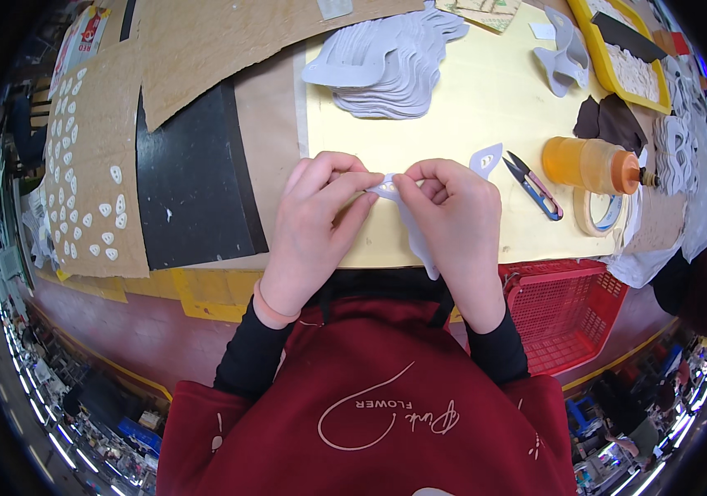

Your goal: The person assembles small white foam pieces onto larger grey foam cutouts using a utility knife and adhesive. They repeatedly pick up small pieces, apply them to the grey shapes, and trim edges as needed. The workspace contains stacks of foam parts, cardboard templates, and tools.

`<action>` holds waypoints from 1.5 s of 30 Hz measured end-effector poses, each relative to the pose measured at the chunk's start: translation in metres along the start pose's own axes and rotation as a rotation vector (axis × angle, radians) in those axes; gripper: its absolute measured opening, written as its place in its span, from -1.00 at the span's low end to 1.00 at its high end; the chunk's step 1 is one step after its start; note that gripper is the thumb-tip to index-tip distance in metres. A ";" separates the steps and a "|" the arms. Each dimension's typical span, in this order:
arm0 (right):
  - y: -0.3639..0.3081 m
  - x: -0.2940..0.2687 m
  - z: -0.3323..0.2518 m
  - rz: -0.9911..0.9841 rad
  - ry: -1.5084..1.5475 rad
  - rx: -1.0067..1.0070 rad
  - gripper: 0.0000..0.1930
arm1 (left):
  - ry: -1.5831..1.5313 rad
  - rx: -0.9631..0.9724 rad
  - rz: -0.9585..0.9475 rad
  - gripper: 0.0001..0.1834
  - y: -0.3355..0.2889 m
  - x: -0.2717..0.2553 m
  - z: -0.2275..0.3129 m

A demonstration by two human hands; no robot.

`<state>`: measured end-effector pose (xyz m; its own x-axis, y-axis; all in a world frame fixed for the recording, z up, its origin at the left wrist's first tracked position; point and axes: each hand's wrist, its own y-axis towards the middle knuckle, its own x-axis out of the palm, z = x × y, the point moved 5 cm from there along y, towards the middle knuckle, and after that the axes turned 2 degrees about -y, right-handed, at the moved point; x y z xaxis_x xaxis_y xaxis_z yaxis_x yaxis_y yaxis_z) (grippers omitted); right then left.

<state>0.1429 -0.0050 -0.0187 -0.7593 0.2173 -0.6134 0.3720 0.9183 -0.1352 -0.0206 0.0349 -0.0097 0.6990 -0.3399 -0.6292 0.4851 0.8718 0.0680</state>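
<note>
My left hand [316, 219] and my right hand [457, 211] meet over the pale yellow table sheet [353, 240]. Between thumb and fingers, both pinch the end of a light grey, flexible cut piece [418, 236]. Small cut-out holes show where the fingertips hold it, and its tail hangs down beside my right hand. A pointed grey end with similar slots [486, 160] shows past my right hand; whether it belongs to the same piece, I cannot tell. Thread snips [535, 186] lie just right of that hand. Beyond my hands sits a stack of grey cut pieces [395, 70].
Small white oval pieces [68, 165] dot the cardboard at left, beside a black board [192, 182]. At right are a bottle of amber liquid [580, 164], a tape roll [586, 217], dark scraps [609, 120] and a yellow tray [659, 97]. A red basket [564, 289] stands below the table edge.
</note>
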 end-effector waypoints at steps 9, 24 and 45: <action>0.001 0.000 0.000 0.018 -0.002 -0.043 -0.87 | -0.018 0.056 -0.008 -0.73 0.002 -0.003 -0.002; 0.000 -0.002 -0.005 -0.076 -0.128 -0.385 -0.88 | 0.029 0.236 -0.027 -0.67 0.004 -0.004 -0.002; -0.019 -0.008 -0.024 -0.208 -0.642 -0.831 -0.47 | -0.193 0.040 0.019 -0.77 0.005 -0.006 -0.007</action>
<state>0.1289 -0.0161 0.0078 -0.2524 0.0381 -0.9669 -0.3966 0.9074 0.1393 -0.0265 0.0440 -0.0111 0.7942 -0.3880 -0.4676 0.4884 0.8655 0.1114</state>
